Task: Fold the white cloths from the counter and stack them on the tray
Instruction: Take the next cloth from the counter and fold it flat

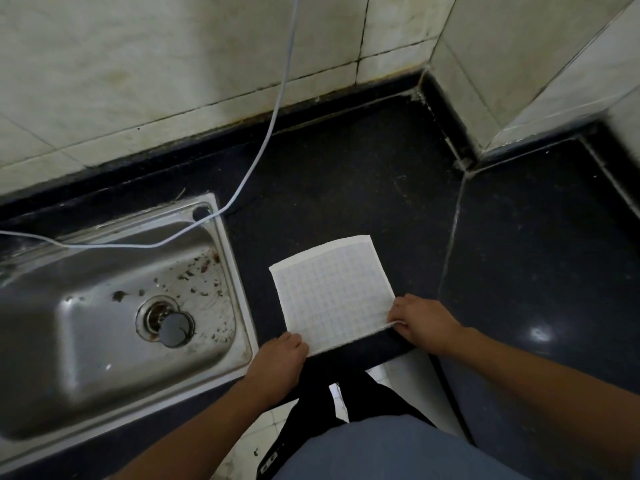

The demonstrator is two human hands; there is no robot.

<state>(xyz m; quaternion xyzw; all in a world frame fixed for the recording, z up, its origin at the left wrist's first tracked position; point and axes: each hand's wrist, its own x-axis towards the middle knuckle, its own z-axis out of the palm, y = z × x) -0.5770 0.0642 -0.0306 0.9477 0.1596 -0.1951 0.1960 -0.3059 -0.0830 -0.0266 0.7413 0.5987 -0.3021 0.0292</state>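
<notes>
One white cloth (332, 292) lies flat on the dark counter (346, 174), near the front edge, just right of the sink (114, 306). It is approx. square, thin, w/ a faint grid pattern woven in and a plain white border at the far edge. It is slightly rotated, far corners pointing up and to the right.

The left hand (278, 358) is at the near-left corner of the cloth; fingers curled down and closed on the corner, the thumb side hidden under the hand, so how exactly it pinches I cannot tell. The right hand (420, 323) is at the near-right corner, fingers bent and closed on the hem, which is lifted a little off the counter and shows as a thin white strip between thumb and fingers.

The counter is black polished stone, smooth, w/ a seam line running right of the cloth. The sink is stainless steel, rectangular w/ rounded corners, brown specks around the round drain. A thin white cable (273, 109) hangs along the pale tiled wall (138, 64) and crosses the sink rim.
</notes>
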